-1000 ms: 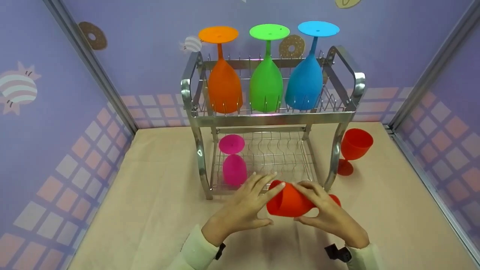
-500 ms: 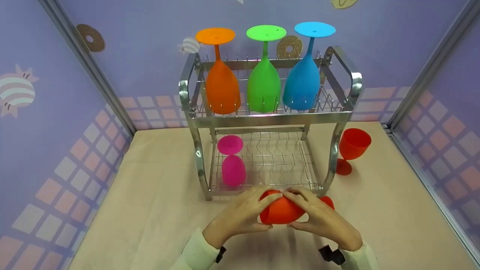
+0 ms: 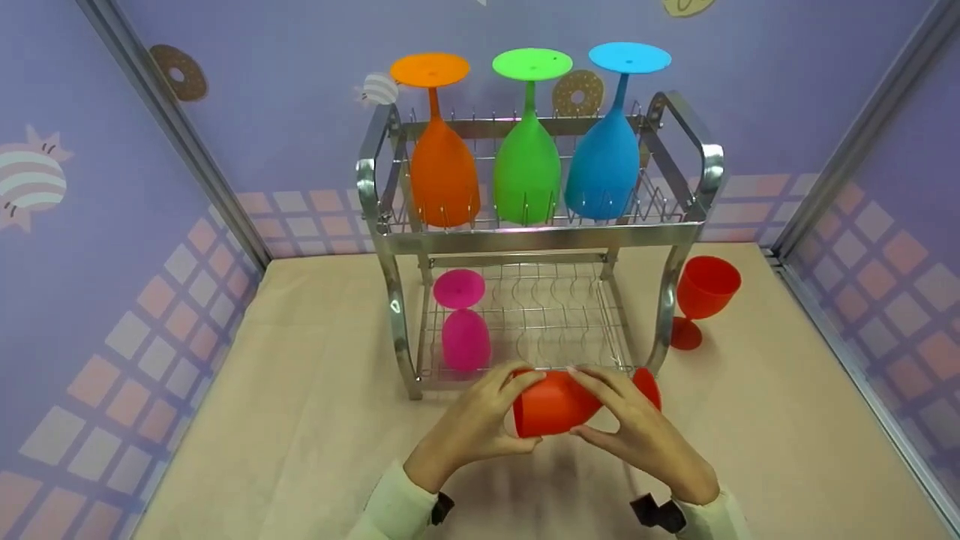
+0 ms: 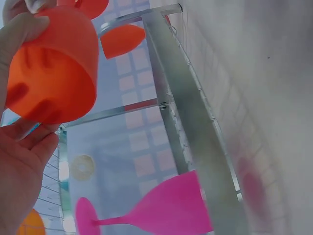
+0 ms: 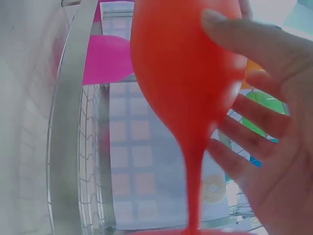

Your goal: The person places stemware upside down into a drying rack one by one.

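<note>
A red plastic goblet point(image 3: 553, 403) lies sideways in the air in front of the rack, its mouth to the left and its foot point(image 3: 647, 388) to the right. My left hand point(image 3: 474, 421) grips the bowl near the rim, thumb on one side and fingers on the other, as the left wrist view shows with the open mouth point(image 4: 54, 88). My right hand point(image 3: 649, 431) holds the bowl's narrowing end near the stem point(image 5: 193, 191). Behind the hands, a pink goblet point(image 3: 465, 339) stands upside down on the lower tier of the metal dish rack point(image 3: 540, 238).
Orange point(image 3: 445, 176), green point(image 3: 527, 172) and blue point(image 3: 604, 169) goblets stand upside down on the upper tier. A second red goblet point(image 3: 708, 289) stands upright on the table point(image 3: 322, 450), right of the rack. Patterned purple panels point(image 3: 112, 247) enclose the table.
My left hand has closed onto the rim end of the red goblet, which it was beside a second ago. Both hands and the goblet have shifted slightly left, and the goblet has turned more level.
</note>
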`<state>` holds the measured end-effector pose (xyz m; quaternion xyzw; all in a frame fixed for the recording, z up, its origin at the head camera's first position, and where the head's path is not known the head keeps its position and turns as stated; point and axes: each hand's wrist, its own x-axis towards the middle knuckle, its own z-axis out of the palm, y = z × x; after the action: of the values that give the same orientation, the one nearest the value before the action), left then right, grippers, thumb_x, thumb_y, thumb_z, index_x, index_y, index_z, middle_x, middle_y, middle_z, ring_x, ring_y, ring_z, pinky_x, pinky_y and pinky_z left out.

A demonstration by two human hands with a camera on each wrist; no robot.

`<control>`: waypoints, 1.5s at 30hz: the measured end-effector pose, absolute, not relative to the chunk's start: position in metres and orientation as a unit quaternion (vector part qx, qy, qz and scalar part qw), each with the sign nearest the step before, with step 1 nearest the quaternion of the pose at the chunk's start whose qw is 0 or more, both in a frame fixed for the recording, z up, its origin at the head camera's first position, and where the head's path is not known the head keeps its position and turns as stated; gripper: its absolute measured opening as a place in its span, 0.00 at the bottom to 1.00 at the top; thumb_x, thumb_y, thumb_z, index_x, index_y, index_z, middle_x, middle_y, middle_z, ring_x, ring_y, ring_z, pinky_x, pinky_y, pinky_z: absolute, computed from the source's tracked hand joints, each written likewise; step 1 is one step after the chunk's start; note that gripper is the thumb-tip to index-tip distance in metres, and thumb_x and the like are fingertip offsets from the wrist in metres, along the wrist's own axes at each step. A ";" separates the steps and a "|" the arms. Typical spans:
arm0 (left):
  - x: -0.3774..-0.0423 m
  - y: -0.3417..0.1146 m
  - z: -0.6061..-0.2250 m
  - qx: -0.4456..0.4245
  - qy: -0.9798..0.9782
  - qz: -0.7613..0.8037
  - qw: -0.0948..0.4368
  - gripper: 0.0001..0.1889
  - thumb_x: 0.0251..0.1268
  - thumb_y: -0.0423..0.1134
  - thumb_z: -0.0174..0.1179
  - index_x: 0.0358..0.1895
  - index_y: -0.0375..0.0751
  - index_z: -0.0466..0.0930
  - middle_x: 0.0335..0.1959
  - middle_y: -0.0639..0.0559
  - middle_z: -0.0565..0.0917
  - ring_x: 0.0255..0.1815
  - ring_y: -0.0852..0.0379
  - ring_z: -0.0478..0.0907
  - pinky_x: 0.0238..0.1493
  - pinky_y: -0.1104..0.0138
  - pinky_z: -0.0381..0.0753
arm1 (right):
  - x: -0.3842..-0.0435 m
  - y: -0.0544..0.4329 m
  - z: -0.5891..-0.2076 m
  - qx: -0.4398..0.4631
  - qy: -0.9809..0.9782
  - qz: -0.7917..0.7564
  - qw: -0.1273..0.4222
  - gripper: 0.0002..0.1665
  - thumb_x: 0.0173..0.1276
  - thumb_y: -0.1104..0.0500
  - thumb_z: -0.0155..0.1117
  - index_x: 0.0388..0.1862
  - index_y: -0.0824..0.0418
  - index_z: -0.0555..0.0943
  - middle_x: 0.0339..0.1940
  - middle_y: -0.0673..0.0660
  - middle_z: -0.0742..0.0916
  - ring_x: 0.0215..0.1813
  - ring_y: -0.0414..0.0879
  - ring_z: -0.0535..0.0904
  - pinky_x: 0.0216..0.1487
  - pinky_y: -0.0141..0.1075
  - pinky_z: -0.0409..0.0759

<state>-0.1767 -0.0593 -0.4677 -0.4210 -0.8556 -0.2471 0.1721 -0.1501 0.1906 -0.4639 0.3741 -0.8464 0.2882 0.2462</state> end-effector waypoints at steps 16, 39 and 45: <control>-0.181 -0.046 -0.494 -0.249 -0.772 -0.564 0.154 0.39 0.43 0.38 0.75 0.62 0.48 0.68 0.59 0.53 0.75 0.57 0.53 0.75 0.55 0.55 0.81 | -0.148 0.150 -0.496 0.176 -0.653 0.666 0.315 0.36 0.48 0.84 0.66 0.56 0.82 0.62 0.48 0.60 0.77 0.49 0.42 0.77 0.53 0.27 0.78; -0.168 -0.031 -0.527 -0.195 -0.692 -0.689 0.087 0.41 0.52 0.36 0.71 0.70 0.45 0.58 0.64 0.48 0.70 0.62 0.51 0.71 0.65 0.58 0.73 | -0.154 0.123 -0.507 0.044 -0.634 0.770 0.057 0.47 0.59 0.70 0.68 0.74 0.65 0.55 0.71 0.63 0.68 0.67 0.43 0.70 0.63 0.35 0.75; -0.169 -0.041 -0.529 -0.205 -0.718 -0.655 0.116 0.41 0.57 0.40 0.67 0.73 0.45 0.55 0.71 0.49 0.64 0.71 0.46 0.62 0.71 0.44 0.61 | -0.159 0.123 -0.511 0.062 -0.662 0.742 0.083 0.48 0.56 0.69 0.71 0.73 0.65 0.58 0.68 0.63 0.71 0.64 0.53 0.73 0.59 0.38 0.79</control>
<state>-0.1695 -0.0412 -0.5294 -0.2048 -0.7179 -0.6552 0.1158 -0.1590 0.1234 -0.5106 0.0620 -0.6621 0.7422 0.0833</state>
